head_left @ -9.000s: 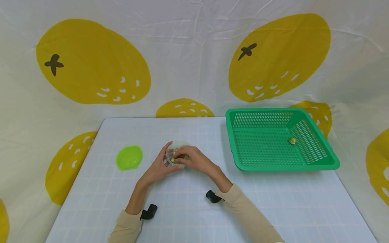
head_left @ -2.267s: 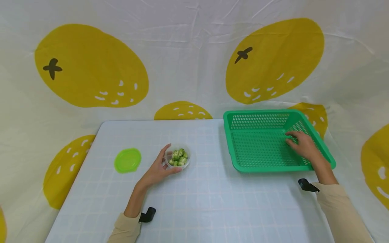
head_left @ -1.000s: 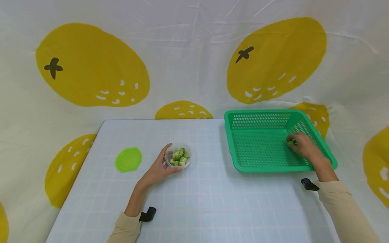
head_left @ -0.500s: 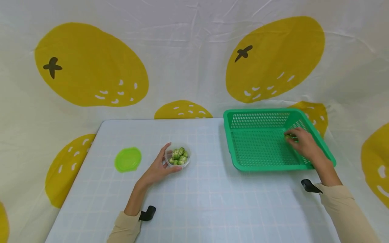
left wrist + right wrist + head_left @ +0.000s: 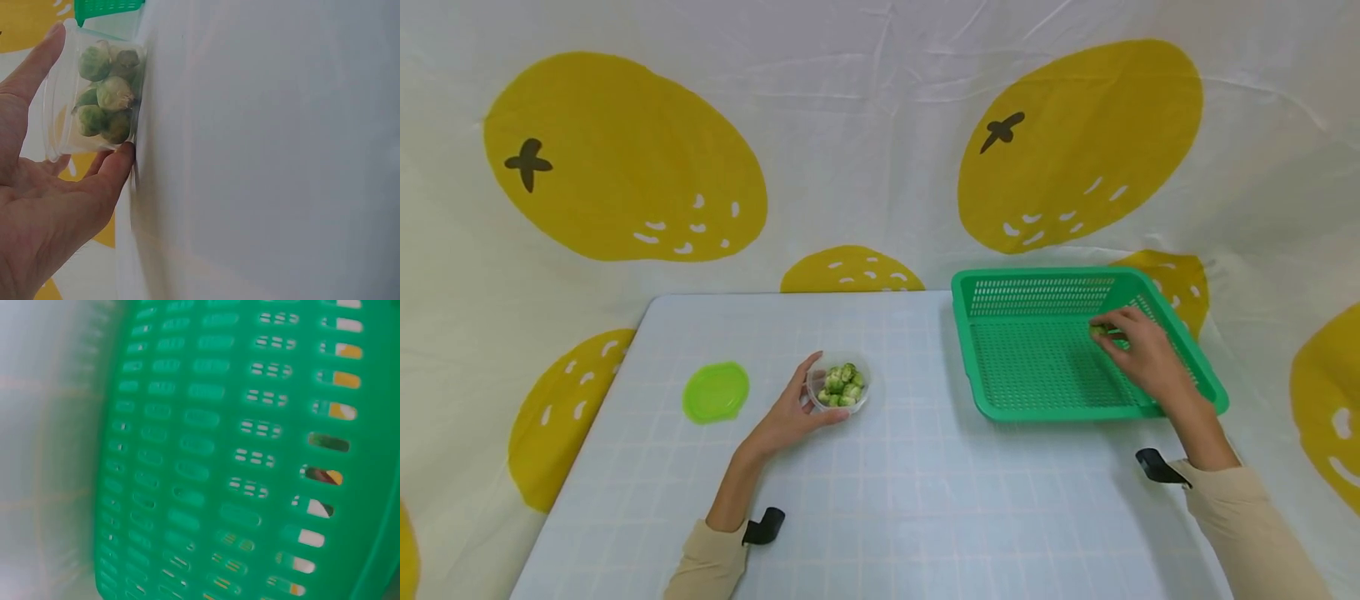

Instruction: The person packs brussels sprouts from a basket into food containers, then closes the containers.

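In the head view my left hand (image 5: pixel 793 414) is curled round a small clear round tub (image 5: pixel 861 406) on the table. Several Brussels sprouts (image 5: pixel 841 385) fill the tub's lower part; the left wrist view shows these sprouts (image 5: pixel 114 94) through its wall, with my left hand's (image 5: pixel 59 206) thumb and fingers about it. Over the right part of the green basket (image 5: pixel 1037 415), my right hand (image 5: pixel 1142 350) pinches one Brussels sprout (image 5: pixel 1098 330) between thumb and fingertips. The right wrist view is filled by the basket's slotted wall (image 5: pixel 206 419), which mostly hides that hand.
A bright green round lid (image 5: pixel 717 392) lies on the table left of the tub. The pale checked table (image 5: pixel 925 517) bears everything. Behind it hangs a white cloth (image 5: pixel 865 167) printed with yellow fruit. A black wrist camera (image 5: pixel 765 527) sits on the left sleeve.
Earlier the right hand was in the tub and a sprout lay in the basket. It then reached there, grasped a sprout, and has lifted it slightly leftward. The left hand stays on the tub.
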Tool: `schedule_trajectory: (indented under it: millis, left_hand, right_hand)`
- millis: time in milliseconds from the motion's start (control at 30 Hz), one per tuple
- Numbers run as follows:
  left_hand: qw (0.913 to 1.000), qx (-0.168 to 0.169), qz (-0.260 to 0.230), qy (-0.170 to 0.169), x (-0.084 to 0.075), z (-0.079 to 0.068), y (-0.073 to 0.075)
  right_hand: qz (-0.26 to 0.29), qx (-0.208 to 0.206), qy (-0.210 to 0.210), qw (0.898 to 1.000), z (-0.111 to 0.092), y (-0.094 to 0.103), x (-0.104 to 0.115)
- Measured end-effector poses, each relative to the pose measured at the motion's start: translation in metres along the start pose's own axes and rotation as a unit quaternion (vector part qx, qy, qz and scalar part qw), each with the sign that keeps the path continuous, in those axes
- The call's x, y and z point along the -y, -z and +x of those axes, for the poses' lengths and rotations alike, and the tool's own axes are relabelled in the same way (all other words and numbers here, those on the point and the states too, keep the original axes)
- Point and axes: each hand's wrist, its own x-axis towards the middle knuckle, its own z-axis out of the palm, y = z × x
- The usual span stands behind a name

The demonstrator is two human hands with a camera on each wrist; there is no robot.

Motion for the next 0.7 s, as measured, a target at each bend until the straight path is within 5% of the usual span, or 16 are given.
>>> schedule_trajectory:
  millis: [700]
  left_hand:
    - [1.0, -0.004, -0.003, 0.0, 0.0, -0.001, 0.0]
  right_hand:
    - [0.039, -0.069, 0.052, 0.996, 0.008, -0.006, 0.04]
